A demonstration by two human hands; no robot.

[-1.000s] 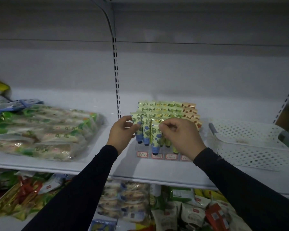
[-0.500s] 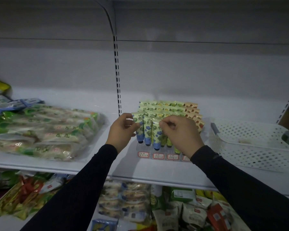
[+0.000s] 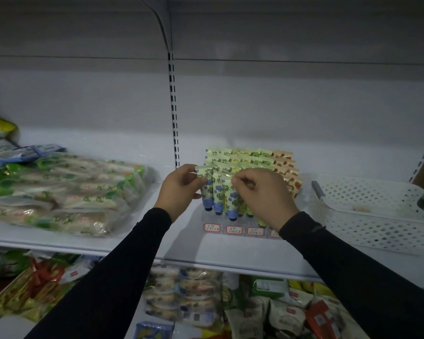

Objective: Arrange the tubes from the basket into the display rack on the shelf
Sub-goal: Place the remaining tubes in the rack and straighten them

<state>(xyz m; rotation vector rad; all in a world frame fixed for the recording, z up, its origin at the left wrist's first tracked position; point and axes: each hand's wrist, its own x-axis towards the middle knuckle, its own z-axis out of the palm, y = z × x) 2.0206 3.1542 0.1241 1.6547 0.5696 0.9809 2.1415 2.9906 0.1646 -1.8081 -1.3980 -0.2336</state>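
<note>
Blue-flowered tubes [image 3: 218, 194] — three in front; left hand [image 3: 179, 189] and right hand [image 3: 262, 194] each pinch one

Dim white shelving [image 3: 59, 243], slotted upright [image 3: 173, 106], grey back panel [image 3: 279, 106], snack packets [image 3: 66, 192] alongside.

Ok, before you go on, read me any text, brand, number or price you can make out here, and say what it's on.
No text can be quoted; all of it is too small or blurred.
Price tags on the rack front: red-bordered, handwriting unreadable.
Tubes: floral print, no legible brand.
Snack bags on the shelf's left: small red marks, unreadable.
Lower-shelf packs: red labels, blurred.
Basket: no text seen.
</note>
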